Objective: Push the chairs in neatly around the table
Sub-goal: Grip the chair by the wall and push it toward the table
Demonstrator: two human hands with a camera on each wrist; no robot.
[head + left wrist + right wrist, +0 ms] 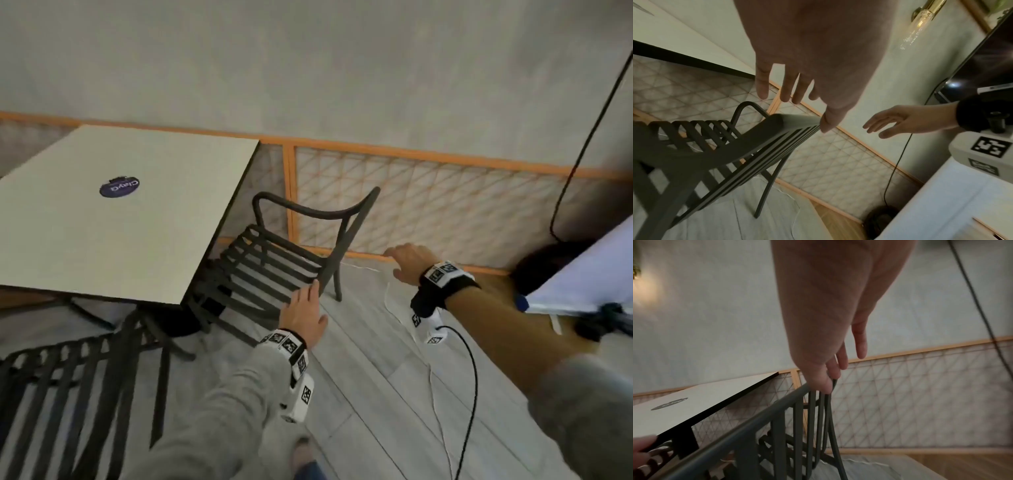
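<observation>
A dark slatted chair [270,263] stands at the right side of the pale square table [102,240], its seat partly under the tabletop. My left hand [303,308] lies with straight fingers against the near end of the chair's top back rail [795,120]; in the left wrist view the thumb touches that rail end. My right hand [406,262] hovers to the right of the chair with relaxed fingers and holds nothing. The left wrist view shows a gap between the right hand [894,121] and the chair. A second dark slatted chair [68,394] is at the table's near side, lower left.
A lattice wall panel with an orange frame [428,205] runs right behind the chair. A black cable [471,394] and a thin white cord lie on the pale plank floor. A white unit [589,274] stands at the right. A round blue sticker [119,187] is on the tabletop.
</observation>
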